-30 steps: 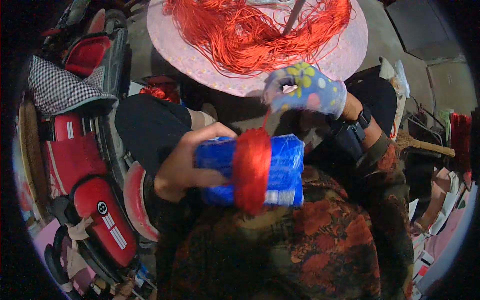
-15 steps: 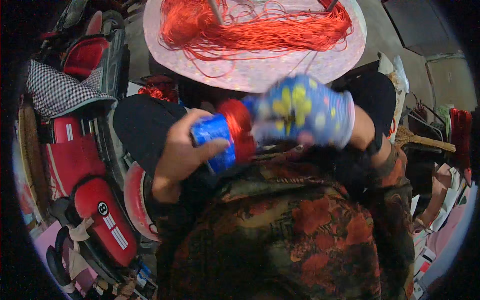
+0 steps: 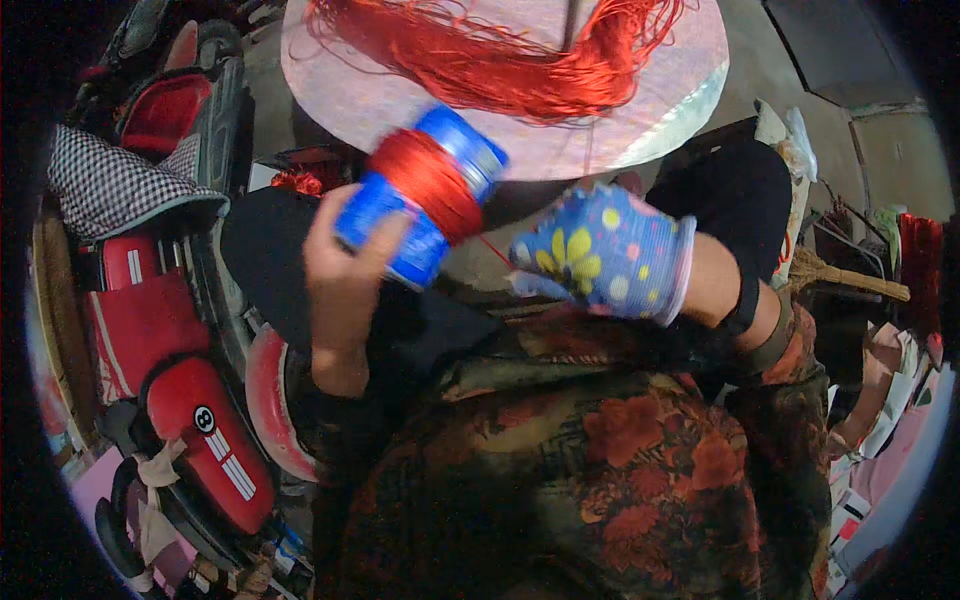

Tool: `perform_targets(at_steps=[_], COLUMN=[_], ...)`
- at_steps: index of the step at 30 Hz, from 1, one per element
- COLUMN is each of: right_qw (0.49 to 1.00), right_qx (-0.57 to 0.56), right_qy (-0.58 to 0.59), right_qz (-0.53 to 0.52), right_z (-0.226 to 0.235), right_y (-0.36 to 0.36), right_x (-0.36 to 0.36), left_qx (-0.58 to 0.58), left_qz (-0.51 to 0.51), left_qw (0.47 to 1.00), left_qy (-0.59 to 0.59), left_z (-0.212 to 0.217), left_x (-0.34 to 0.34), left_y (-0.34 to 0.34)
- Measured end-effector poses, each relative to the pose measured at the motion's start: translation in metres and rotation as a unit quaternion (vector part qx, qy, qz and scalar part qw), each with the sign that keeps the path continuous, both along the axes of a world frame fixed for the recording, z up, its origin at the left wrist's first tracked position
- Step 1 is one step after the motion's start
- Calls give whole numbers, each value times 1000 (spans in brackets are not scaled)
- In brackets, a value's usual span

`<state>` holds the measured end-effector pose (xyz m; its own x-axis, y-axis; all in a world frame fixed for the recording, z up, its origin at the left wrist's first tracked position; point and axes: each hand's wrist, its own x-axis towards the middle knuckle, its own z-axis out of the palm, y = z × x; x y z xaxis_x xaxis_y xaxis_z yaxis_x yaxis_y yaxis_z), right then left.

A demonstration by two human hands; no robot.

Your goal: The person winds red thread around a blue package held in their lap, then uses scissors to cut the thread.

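My left hand [image 3: 350, 245] is bare and closed round one end of a blue cylindrical spool [image 3: 462, 140]. Red cord [image 3: 428, 185] is wound thickly about the spool's middle, and the spool tilts up to the right, slightly blurred. My right hand [image 3: 600, 255] wears a blue knitted glove with yellow flowers and dots. Its fingers are closed on a thin red strand [image 3: 497, 250] that runs across to the spool. Beyond both hands, a large skein of red cord [image 3: 500, 70] lies on a round pale pink board [image 3: 350, 115], looped about an upright rod [image 3: 572, 25].
At the left stands a red and black vehicle seat [image 3: 210, 440] beside a black-and-white checked cloth [image 3: 125, 185]. A straw broom [image 3: 845, 275] lies at the right, near a red bundle [image 3: 920, 265]. My dark-clad knees [image 3: 265, 240] flank the work.
The spool has swung up and tilted, moving away from my right hand. My gloved hand has shifted slightly down and right. The board and its skein have turned.
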<state>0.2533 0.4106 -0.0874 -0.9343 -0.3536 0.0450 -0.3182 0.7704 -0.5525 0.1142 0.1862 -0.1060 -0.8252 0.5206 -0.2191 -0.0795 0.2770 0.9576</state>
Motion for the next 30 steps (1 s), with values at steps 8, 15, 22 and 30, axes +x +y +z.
perform_targets(at_steps=[8, 15, 22, 30], right_qw=[964, 966, 990, 891], right_qx=[-258, -235, -141, -403], right_qy=[-36, -106, -26, -190], right_qz=[-48, -29, 10, -90], right_z=[-26, -30, 42, -43], right_y=[49, 14, 17, 35], right_x=[-32, 23, -10, -12], left_qx=[76, 265, -25, 138], left_qz=[-355, 10, -156, -153], left_qw=[891, 942, 985, 973], left_qy=[-273, -207, -76, -104], left_z=[15, 11, -3, 9], left_x=[-6, 6, 5, 20], left_y=[-19, -7, -1, -9])
